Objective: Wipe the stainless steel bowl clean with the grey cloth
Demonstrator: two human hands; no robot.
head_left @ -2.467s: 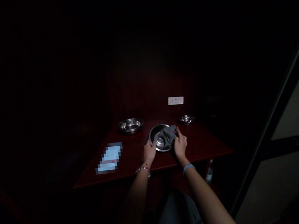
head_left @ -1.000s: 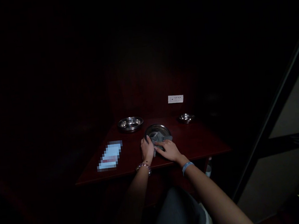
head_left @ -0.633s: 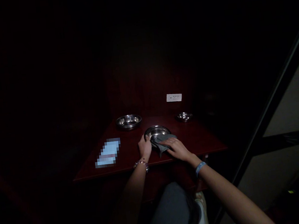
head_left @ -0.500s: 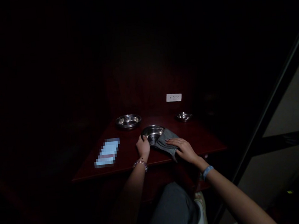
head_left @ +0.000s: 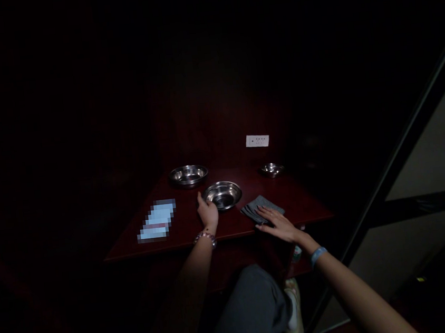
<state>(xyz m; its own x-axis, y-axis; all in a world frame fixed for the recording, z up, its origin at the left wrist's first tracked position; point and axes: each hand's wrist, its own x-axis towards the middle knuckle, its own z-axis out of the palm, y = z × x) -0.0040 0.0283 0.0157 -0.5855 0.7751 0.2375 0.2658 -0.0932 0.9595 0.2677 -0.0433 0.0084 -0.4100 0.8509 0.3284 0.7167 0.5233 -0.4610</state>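
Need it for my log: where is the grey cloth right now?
In the head view, the grey cloth lies right of centre on the table, to the right of the nearest metal bowl, with the right hand over its near side.

No text, brand or number can be read. A pale blue rectangle (head_left: 157,221) on the worktop (head_left: 183,213) is pixelated, so any writing there is obscured. Marks on the white socket plate (head_left: 257,141) on the wall are too small, as is any lettering on the bottle (head_left: 296,254) below.
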